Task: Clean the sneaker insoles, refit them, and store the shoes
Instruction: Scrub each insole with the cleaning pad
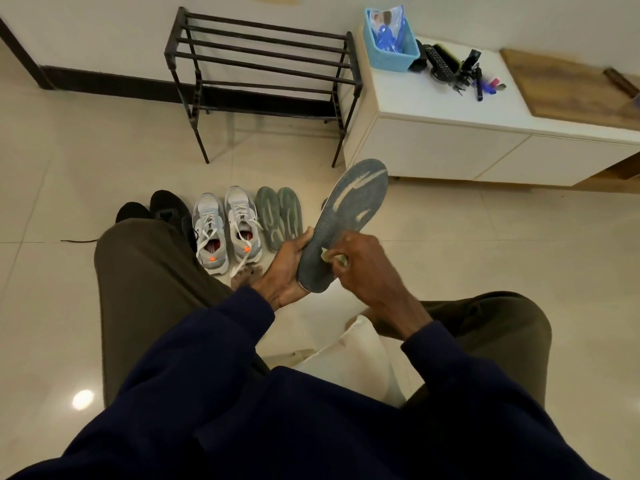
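A dark grey-blue insole point(349, 220) with pale worn marks points up and away from me, heel end low. My left hand point(289, 268) grips its heel end from the left and beneath. My right hand point(363, 268) presses a small greenish cloth point(334, 258) against the insole's lower part. On the floor ahead stand a pair of grey and white sneakers point(225, 230) with orange lace tips, and right of them lie two green insoles point(280, 216) side by side. A pair of black shoes point(162, 209) sits left of the sneakers.
A black metal shoe rack point(263, 71) stands against the wall. A white cabinet point(485, 133) at right carries a blue basket point(391, 39), brushes and small tools point(457, 69). A white cloth point(360, 358) lies between my knees. A brownish rag point(246, 275) lies by the sneakers.
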